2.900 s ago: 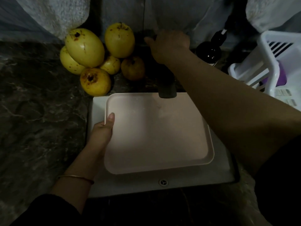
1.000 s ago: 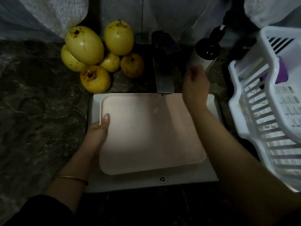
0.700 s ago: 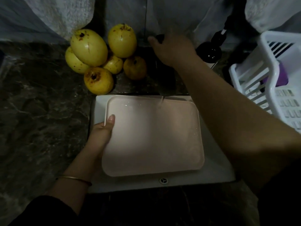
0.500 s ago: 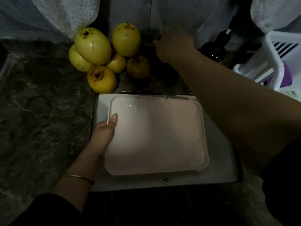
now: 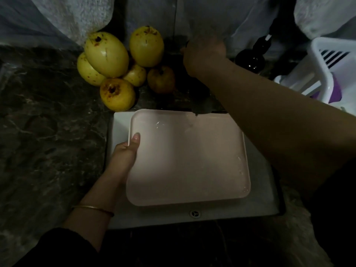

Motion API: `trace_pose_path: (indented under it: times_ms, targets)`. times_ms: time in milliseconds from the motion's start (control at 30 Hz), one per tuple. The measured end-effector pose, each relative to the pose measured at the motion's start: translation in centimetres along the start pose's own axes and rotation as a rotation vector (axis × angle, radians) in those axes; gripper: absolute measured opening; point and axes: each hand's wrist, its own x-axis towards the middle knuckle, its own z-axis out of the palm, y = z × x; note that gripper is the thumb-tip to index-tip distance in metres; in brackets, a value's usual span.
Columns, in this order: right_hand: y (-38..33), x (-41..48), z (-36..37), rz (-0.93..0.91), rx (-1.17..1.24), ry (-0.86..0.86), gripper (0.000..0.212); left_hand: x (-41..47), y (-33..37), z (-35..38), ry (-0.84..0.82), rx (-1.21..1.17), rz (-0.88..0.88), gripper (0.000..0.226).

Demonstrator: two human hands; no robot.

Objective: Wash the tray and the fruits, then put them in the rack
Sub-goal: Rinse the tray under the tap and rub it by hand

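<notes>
Head view: dim light, looking down along both my arms.
tray (image 5: 188,160): pink, lying flat over the sink (image 5: 119,128) and covering most of it; wet glints near its far edge and right side.
left hand (image 5: 123,158): holds the tray's left rim, thumb on top, fingers underneath and out of sight.
right hand (image 5: 204,54): reached across to the tap (image 5: 201,107) behind the sink; back of hand toward me, fingers hidden, so I cannot tell if they grip the handle or only rest there.
fruits (image 5: 123,68): yellow, spotted, heaped on the counter (image 5: 48,122) left of the tap, touching one another.
rack (image 5: 327,60): white, far right, well apart from the tray.
bottle (image 5: 250,58): dark, between tap and rack.
step: rinsing the tray, I judge; fruits not begun, nothing of the task in the rack.
next: settle the water at the tap, then bring my right hand back to rub the tray or take its right rim. Moving it to the rack calls for a tilt to drain and a path clear of the bottle.
</notes>
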Motion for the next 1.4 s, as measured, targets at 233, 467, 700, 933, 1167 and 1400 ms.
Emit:
trace_pose_path:
  times_ms: [233,467,700,933,1167,1400]
  targets:
    - [-0.1,0.4,0.4,0.005,0.028,0.014,0.034,0.0,-0.2,-0.1,0.004,-0.012,0.002,0.037]
    - [0.1,-0.2,-0.7,0.036,0.245,-0.04,0.045,0.1,-0.3,0.0,0.013,-0.017,0.005,0.038]
    - [3.8,-6.3,3.7,0.365,0.88,0.387,0.036,0.1,-0.1,-0.2,0.017,-0.022,-0.004,0.043]
    - [1.2,-15.4,15.7,0.306,0.628,0.038,0.045,0.3,-0.1,-0.2,0.004,-0.002,-0.004,0.042]
    - [-4.1,-15.2,15.6,-0.066,0.515,-0.037,0.064,-0.2,0.3,1.0,0.028,-0.016,0.019,0.031]
    - [0.3,-16.1,17.8,-0.005,0.529,-0.094,0.058,-0.4,-0.4,-0.4,0.042,-0.051,0.002,0.038]
